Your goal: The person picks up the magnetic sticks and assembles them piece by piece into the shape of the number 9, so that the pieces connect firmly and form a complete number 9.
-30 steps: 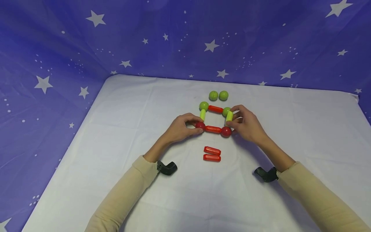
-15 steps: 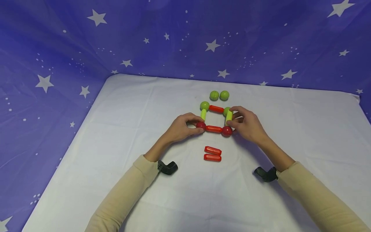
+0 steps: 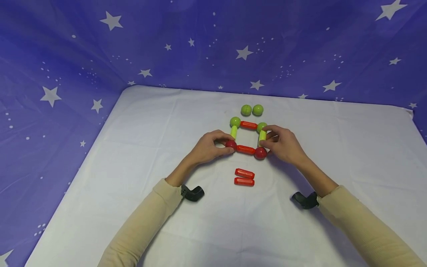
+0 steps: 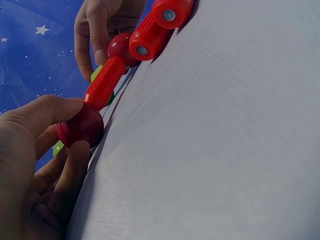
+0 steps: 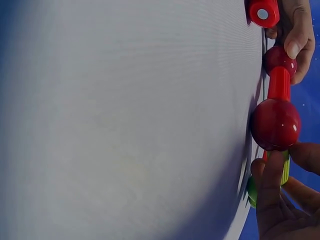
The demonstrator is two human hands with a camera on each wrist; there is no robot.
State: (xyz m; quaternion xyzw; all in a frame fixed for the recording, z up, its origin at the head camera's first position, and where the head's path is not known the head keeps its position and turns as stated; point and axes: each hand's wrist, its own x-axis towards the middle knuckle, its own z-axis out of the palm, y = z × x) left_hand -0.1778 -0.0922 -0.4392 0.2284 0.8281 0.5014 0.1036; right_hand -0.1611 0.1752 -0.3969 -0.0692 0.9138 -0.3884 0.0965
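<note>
A four-sided frame of magnetic rods and balls lies on the white cloth. My left hand point(image 3: 210, 147) pinches its near-left red ball point(image 4: 85, 127) between thumb and fingers. With thumb and fingertips, my right hand point(image 3: 283, 144) holds the right-side yellow-green rod point(image 3: 262, 138). That rod runs between the near-right red ball point(image 3: 260, 153) and the far-right green ball point(image 3: 261, 127), partly covered by fingers. A red rod point(image 3: 245, 150) joins both red balls. Along the far side, another red rod point(image 3: 248, 125) meets the far-left green ball point(image 3: 235, 122); a second yellow-green rod point(image 3: 234, 132) forms the left side.
Two loose green balls point(image 3: 246, 110) sit side by side beyond the frame. Nearer me lie two loose red rods point(image 3: 244, 181), metal discs showing at their ends in the left wrist view. A starry blue curtain point(image 3: 213, 44) hangs behind the white-covered table point(image 3: 166, 111).
My right hand has shifted slightly toward me, bringing the right yellow-green rod and near-right red ball with it. My left hand stays on its red ball.
</note>
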